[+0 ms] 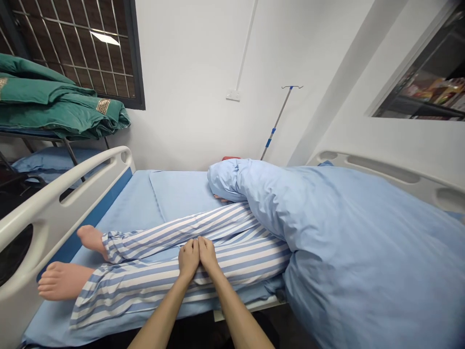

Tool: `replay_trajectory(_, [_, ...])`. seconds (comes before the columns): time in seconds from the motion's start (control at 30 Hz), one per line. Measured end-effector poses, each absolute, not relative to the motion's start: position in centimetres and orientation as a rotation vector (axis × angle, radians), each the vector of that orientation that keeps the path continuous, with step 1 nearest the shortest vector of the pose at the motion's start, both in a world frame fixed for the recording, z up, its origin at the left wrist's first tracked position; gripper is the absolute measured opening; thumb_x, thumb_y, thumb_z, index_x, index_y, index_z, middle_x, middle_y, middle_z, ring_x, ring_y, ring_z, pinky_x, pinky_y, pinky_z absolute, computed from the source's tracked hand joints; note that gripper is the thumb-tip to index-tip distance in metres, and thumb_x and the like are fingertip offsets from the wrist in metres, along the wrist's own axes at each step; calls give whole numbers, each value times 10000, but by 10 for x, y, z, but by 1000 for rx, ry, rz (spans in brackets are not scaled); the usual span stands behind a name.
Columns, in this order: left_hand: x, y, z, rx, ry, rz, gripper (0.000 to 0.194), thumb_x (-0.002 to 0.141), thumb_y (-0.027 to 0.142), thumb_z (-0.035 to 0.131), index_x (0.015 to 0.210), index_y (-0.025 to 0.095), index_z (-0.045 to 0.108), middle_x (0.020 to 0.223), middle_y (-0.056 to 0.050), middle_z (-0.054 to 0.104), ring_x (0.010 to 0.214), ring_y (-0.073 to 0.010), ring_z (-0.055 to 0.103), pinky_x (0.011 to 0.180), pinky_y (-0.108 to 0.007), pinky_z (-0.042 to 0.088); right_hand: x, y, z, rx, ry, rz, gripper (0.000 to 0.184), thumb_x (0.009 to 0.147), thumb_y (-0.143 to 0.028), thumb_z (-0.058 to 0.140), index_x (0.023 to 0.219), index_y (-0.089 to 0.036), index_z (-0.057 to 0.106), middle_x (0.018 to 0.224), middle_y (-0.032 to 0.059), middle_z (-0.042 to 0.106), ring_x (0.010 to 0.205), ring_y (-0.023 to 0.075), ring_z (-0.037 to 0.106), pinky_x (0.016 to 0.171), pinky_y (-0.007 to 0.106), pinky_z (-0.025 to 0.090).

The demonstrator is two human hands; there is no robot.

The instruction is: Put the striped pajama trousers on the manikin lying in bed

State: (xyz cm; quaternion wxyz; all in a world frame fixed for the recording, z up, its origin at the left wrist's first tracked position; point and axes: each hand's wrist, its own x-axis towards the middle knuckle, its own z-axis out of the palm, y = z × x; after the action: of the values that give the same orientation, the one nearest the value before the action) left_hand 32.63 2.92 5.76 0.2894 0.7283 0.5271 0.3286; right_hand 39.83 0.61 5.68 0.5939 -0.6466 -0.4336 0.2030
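Note:
My left hand and my right hand lie side by side, touching, over the near leg around knee height. Both are closed with the knuckles facing away from me; the fingertips are hidden, and I cannot make out what they grip, if anything. Under them are blue-and-white striped trousers on a figure lying on the bed. Its bare, smooth, manikin-like feet point left. A light blue quilt, folded back to the right, covers the upper body.
A bed with a light blue sheet has a pale footboard at left and a headboard at right. An IV pole stands behind it. Folded green bedding lies on another frame by the barred window.

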Motion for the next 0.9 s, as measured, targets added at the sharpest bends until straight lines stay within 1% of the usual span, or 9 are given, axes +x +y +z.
replay_trajectory(0.13, [329,27,59,1996,1406,809,323,859,276,358,596,196,529,629,-24,615,620,-136,512,587,-249,242,414,1,84,-1552,-1141,446,410,833,-431,401,502,-194,356,463,-58,336,487,94,327,483,226,240])
replay_trajectory(0.2, [330,26,59,2020,1429,784,312,849,271,375,596,200,543,632,-23,622,625,-141,516,582,-251,232,420,-2,89,-1548,-1158,418,418,845,-437,394,508,-192,357,468,-61,326,489,92,328,489,224,239])
replay_trajectory(0.27, [331,25,59,2032,1452,763,309,848,278,383,605,201,556,643,-27,631,632,-145,520,583,-252,229,423,-4,82,-1555,-1167,402,424,852,-441,386,509,-192,370,472,-56,346,492,94,336,492,227,239])
replay_trajectory(0.4, [331,25,60,2054,1457,740,309,850,281,382,612,193,558,668,-35,646,639,-141,520,593,-258,228,424,-5,54,-1615,-1168,361,408,854,-428,394,525,-187,405,485,-47,385,505,100,351,503,234,232])
replay_trajectory(0.47, [333,24,62,2061,1459,725,308,847,273,382,607,191,558,666,-34,646,641,-139,518,592,-260,224,426,-4,46,-1615,-1109,357,411,856,-435,388,529,-187,396,490,-48,384,510,100,349,507,233,239])
replay_trajectory(0.63, [335,21,63,2063,1478,687,308,837,285,388,598,192,557,656,-35,636,646,-138,513,586,-251,228,431,-6,48,-1506,-1006,421,430,849,-478,381,527,-194,364,482,-54,360,508,97,341,500,225,269])
replay_trajectory(0.73, [336,22,64,2040,1445,720,309,823,283,394,560,187,526,609,-22,602,620,-129,493,577,-240,230,432,-8,50,-1469,-984,449,427,845,-478,382,525,-197,357,480,-55,355,509,98,344,502,223,284])
replay_trajectory(0.9, [350,29,80,1840,1232,842,341,783,290,385,460,184,414,447,26,444,500,-105,416,538,-228,256,434,-8,50,-1401,-951,493,414,838,-472,397,531,-194,372,497,-49,361,509,100,349,502,225,296])
